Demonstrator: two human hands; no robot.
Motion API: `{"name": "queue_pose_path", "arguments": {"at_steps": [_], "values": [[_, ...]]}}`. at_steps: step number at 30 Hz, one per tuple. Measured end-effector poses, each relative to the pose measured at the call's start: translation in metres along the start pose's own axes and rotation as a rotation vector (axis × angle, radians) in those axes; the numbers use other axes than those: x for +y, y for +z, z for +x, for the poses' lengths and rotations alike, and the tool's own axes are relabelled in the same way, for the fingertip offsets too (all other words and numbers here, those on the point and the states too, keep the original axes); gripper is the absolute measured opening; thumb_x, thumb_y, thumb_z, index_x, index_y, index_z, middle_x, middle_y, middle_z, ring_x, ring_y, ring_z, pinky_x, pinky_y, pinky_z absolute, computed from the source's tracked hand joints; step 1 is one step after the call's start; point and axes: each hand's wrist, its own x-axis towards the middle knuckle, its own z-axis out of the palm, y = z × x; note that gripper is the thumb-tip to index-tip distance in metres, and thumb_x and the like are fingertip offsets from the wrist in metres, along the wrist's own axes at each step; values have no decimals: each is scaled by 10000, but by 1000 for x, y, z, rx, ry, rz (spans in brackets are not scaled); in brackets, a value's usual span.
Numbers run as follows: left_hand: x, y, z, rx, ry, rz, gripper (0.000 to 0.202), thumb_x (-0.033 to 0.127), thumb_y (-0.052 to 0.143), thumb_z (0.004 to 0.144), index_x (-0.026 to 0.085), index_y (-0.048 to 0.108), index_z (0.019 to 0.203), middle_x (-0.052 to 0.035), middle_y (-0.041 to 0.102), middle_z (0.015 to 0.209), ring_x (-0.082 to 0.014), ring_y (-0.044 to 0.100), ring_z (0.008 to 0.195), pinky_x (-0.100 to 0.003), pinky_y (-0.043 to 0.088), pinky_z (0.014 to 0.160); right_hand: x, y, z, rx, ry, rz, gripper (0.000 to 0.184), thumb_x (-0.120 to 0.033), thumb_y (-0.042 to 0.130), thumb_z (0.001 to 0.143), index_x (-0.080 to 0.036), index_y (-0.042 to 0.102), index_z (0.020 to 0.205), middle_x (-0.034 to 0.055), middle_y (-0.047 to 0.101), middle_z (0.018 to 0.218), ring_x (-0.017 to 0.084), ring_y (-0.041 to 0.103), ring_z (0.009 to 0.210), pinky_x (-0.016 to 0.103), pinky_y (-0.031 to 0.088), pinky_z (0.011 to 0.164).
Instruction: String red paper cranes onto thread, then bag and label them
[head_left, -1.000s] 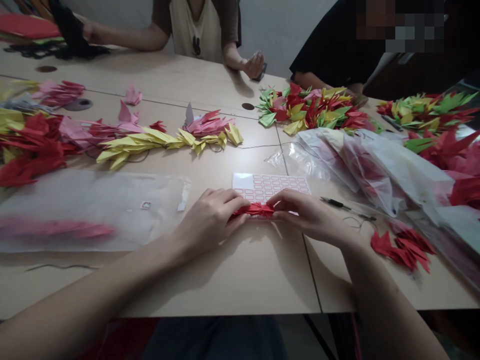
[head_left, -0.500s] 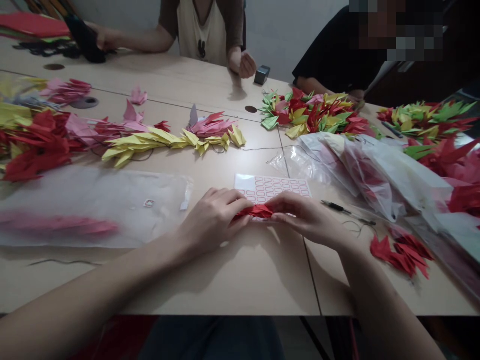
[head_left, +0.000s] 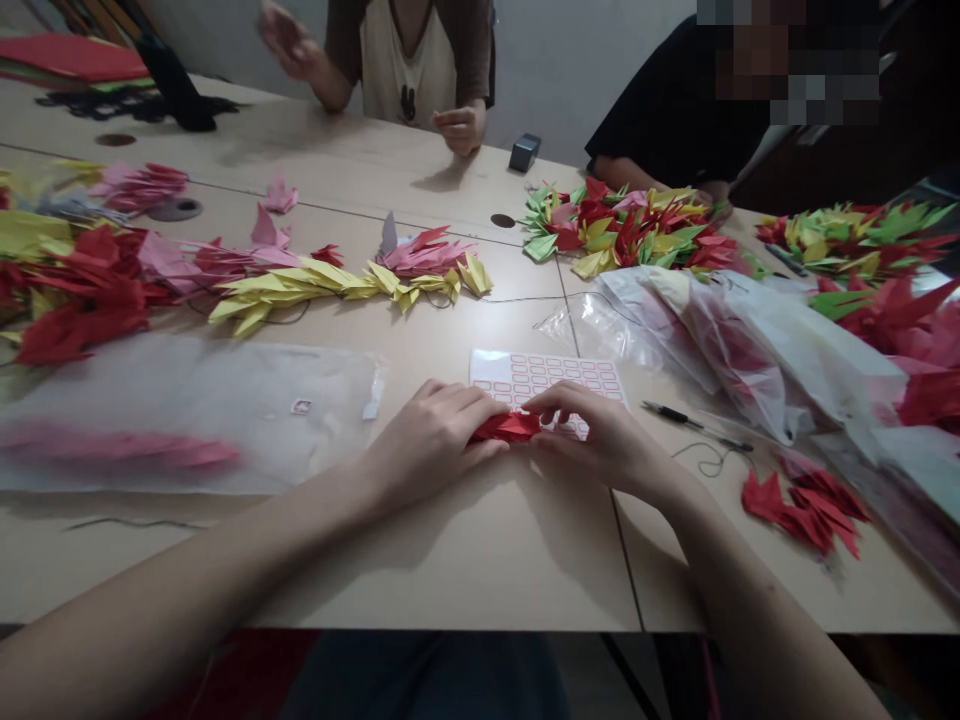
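Both forearms reach in from the bottom of the view and angle toward each other, wrists low and near the table [head_left: 450, 570]. The left hand [head_left: 433, 430] and right hand [head_left: 596, 430] are curled over from either side, pinching a narrow bundle of red folded paper [head_left: 506, 427] between them, with the fingers wrapped across its top. The bundle sits over the lower edge of a sheet of red-outlined white labels [head_left: 544, 380], and the right hand's fingertips [head_left: 551, 400] lie above that sheet. To the left, a clear plastic sleeve [head_left: 187, 400] lies flat with pink paper cranes [head_left: 120, 452] inside. To the right are a black pen [head_left: 675, 415], a loose piece of dark thread [head_left: 705, 460] and a small pile of red paper cranes [head_left: 802, 510]. Further right, plastic bags [head_left: 750, 350] are heaped up. A long string of yellow paper cranes [head_left: 315, 282] stretches across the far side, and across the table a co-worker's hand [head_left: 461, 128] rests beside a small dark box [head_left: 525, 152].
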Motion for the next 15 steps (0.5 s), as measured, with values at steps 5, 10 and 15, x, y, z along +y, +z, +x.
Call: {"name": "queue_pose_path", "arguments": {"at_steps": [5, 10, 15], "values": [[0, 2, -1, -15, 9, -5, 218, 289, 574, 866, 161, 592, 1041, -53, 666, 1038, -207, 606, 964, -348, 417, 828, 4, 2, 0, -15, 17, 13, 170, -124, 587, 783, -205, 623, 928, 15, 645, 853, 125, 618, 749, 266, 505, 679], [2, 5, 1, -43, -2, 31, 264, 312, 619, 830, 155, 592, 1040, -43, 685, 1010, -215, 614, 969, -356, 405, 828, 4, 6, 1, -25, 36, -81, 157, -126, 632, 760, -190, 627, 903, 8, 631, 813, 113, 596, 698, 238, 471, 622], [1, 6, 4, -60, -20, 19, 167, 286, 549, 875, 180, 611, 989, -29, 695, 963, -197, 616, 953, -345, 394, 804, 2, 5, 2, -56, -12, -156, 147, -198, 632, 806, -191, 642, 952, 32, 619, 838, 123, 585, 713, 248, 471, 624]]}}
